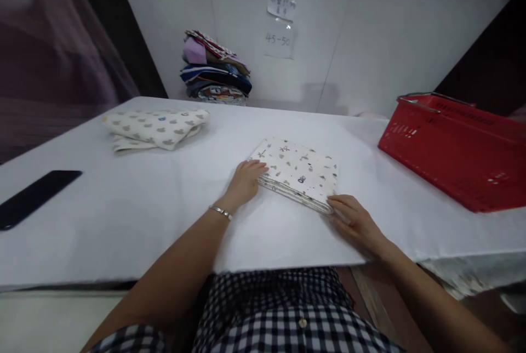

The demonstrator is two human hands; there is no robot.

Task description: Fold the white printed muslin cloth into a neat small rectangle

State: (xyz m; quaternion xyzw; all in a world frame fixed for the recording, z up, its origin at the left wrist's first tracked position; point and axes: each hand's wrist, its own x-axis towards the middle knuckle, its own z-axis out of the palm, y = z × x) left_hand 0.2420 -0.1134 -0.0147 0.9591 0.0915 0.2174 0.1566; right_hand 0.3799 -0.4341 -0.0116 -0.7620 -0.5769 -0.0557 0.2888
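A neatly folded white cloth point(298, 169), printed with small grey and dark figures, lies on the white-covered table in front of me. My left hand point(246, 182) holds its left corner, with the fingers over the top edge and the thumb hidden. At the near right corner, my right hand point(354, 222) has its fingertips closed about the folded layers. Several layers show along the near edge of the cloth. A second white cloth point(158, 127) with grey spots lies loosely folded at the far left, apart from both hands.
On the right stands a red plastic basket point(452, 147) with a metal handle. A black phone point(39, 195) lies at the left. Behind the table's far edge is a stack of folded fabrics point(216, 70). Paper signs point(279, 40) hang on the wall. The table point(184, 232) ends just before my body.
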